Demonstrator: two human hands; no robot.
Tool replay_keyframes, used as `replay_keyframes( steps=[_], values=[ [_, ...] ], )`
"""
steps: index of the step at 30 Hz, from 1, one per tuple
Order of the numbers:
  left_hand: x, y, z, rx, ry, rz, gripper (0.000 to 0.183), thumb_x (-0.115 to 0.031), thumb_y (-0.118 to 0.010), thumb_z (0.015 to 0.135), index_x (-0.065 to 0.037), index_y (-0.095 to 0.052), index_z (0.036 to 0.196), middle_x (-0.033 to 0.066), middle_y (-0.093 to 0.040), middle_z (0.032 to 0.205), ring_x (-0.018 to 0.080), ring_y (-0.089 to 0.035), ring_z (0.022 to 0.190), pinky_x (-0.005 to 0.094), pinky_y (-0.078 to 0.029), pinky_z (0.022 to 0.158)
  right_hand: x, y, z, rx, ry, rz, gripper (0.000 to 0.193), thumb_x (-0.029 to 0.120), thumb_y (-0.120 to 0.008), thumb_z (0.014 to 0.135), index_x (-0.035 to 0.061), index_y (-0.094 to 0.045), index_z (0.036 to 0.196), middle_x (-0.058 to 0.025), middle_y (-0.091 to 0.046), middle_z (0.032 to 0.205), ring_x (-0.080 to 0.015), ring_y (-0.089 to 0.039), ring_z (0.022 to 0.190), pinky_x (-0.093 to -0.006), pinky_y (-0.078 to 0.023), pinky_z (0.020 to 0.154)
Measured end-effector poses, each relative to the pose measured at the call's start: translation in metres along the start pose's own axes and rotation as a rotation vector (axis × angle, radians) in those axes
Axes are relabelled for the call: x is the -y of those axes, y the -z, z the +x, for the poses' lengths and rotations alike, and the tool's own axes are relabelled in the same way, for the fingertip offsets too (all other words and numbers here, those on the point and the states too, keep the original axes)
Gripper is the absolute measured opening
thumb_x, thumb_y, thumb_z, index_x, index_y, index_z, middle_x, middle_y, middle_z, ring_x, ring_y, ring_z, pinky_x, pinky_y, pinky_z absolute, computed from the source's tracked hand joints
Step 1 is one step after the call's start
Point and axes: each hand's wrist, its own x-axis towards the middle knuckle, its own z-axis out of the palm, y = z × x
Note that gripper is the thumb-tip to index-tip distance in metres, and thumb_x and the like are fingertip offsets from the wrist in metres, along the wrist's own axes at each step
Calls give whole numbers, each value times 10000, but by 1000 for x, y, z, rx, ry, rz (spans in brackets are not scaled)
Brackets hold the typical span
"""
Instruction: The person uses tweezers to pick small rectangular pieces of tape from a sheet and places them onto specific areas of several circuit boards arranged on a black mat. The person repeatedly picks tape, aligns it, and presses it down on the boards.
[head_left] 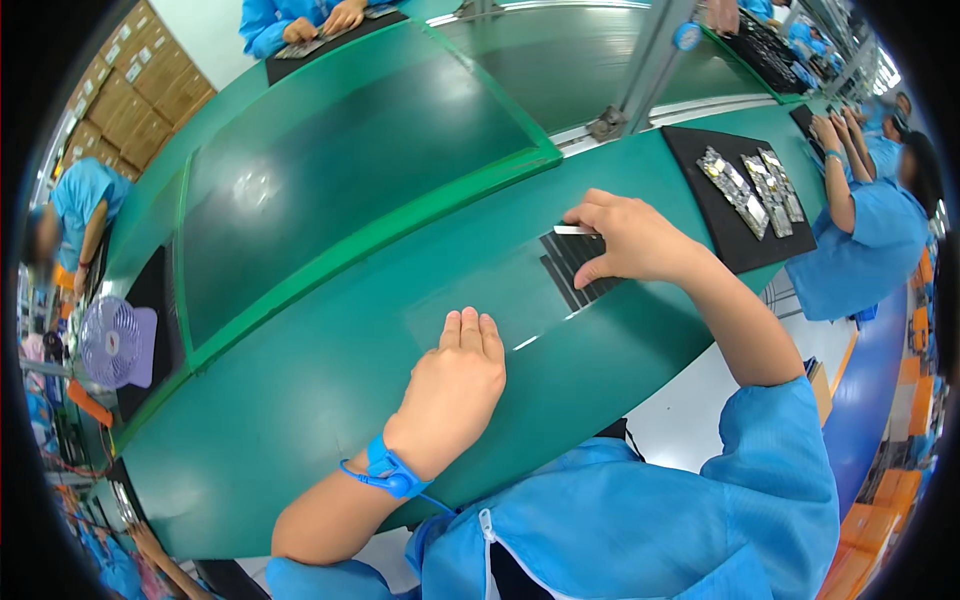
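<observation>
A clear plastic sheet (515,285) lies on the green tabletop in front of me, with a row of black strips (565,272) on its right end. My left hand (460,370) rests flat on the sheet's left part, fingers stretched out and close together. A blue wrist strap (393,470) with a cord is round my left wrist. Over the black strips is my right hand (635,240), its thumb and fingers apart, the thumb at the strips' near side. A small white edge (577,230) shows beneath its fingers; whether they touch it is unclear.
A black mat (690,160) at the right carries several metallic electronic parts (735,190). Beyond the green raised rim (370,255) runs a dark green belt-like surface (340,150). A metal post (650,65) rises ahead. A purple fan (112,342) stands left. Co-workers sit around.
</observation>
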Motion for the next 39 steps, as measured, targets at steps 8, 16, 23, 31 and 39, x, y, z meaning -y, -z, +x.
replay_keyframes(
  steps=[8,16,23,31,39],
  values=[
    [15,-3,-64,-48,174,-71,431,-128,-617,817,119,-534,1161,286,-577,1172,377,-593,1087,376,-550,815,52,-23,-27,94,155,14,545,341,-828,610,43,-604,1009,-90,-539,994,-309,-616,825,-408,-503,695],
    [-37,25,-110,206,403,16,618,-370,-665,817,137,-535,1146,334,-583,1104,372,-636,971,330,-568,657,80,-49,3,-68,319,8,433,237,-769,713,65,-594,1069,-69,-521,1133,-237,-642,764,-361,-522,640],
    [-27,26,-76,-50,192,-102,658,-388,-682,781,73,-513,1218,304,-495,1238,395,-538,1101,437,-485,869,82,-48,5,-336,100,885,554,484,-403,980,0,-633,837,-59,-553,830,-88,-490,577,-224,-420,546],
    [-21,-15,-62,-106,31,-210,668,-386,-679,781,26,-493,1273,340,-413,1306,496,-433,1192,548,-404,957,82,-80,-10,-91,-310,1424,326,345,-531,961,24,-567,921,-33,-587,669,-54,-532,510,-181,-387,441],
    [-16,-20,-62,-108,1,-237,658,-404,-664,791,12,-500,1274,355,-405,1311,517,-421,1207,564,-407,950,100,-84,-19,-193,-298,1154,221,218,-606,930,17,-518,901,-48,-596,655,-60,-551,492,-173,-407,465]
  ],
)
